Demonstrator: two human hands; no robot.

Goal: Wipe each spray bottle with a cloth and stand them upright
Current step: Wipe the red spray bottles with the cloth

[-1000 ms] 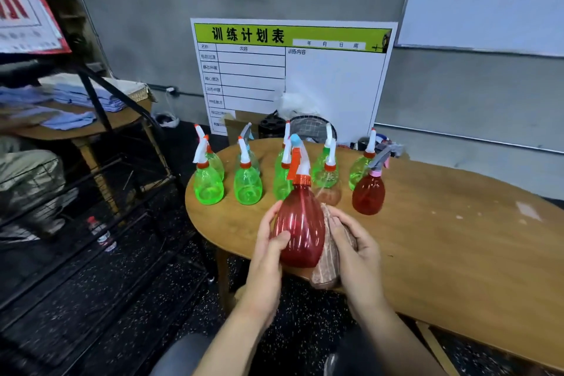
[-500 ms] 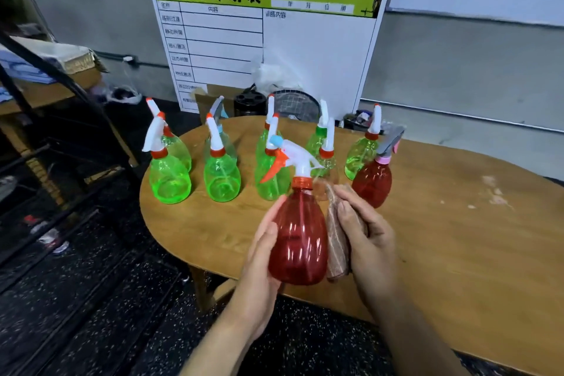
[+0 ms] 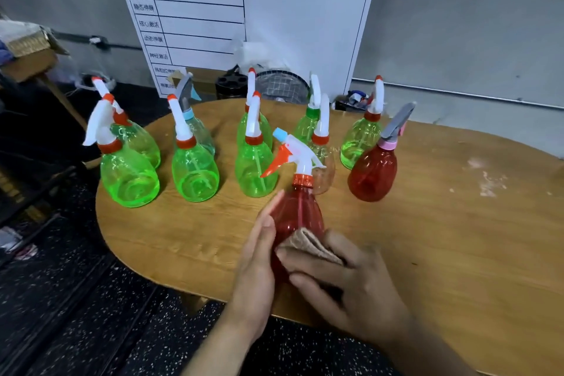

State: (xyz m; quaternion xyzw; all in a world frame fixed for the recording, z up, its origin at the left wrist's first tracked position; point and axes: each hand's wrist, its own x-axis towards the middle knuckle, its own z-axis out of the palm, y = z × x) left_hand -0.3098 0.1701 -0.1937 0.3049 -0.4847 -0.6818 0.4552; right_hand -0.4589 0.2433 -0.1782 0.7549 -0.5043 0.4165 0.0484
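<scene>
Red spray bottle [image 3: 297,214], translucent plastic with a ribbed orange collar, sits between our two hands above the near edge of the wooden table [image 3: 457,253]. Our left hand [image 3: 254,272] lies flat against its left side, fingers straight and together, thumb along the plastic. Our right hand [image 3: 351,281] presses a folded tan cloth [image 3: 308,244], soft and ribbed along its folded edges, onto the lower front of the bottle; its fingers lie close together, stretched across the bottle over the cloth's lower part. The bottle's white trigger head [image 3: 300,152] carries an orange lever and a pale blue nozzle tip, pointing left.

Farther out on the table stand the other bottles, all upright: a green bottle [image 3: 129,175] at far left, more green ones in two rows behind, a clear bottle [image 3: 322,159] just behind the held one, and a second red bottle [image 3: 372,172] with a grey trigger and pink collar to the right. The tabletop is oval, pale wood grain, with whitish scuffs at right.

Against the grey wall leans a white board [image 3: 305,24] with a green header reading 训练计划表, with columns headed 内容 and 训练内容.
</scene>
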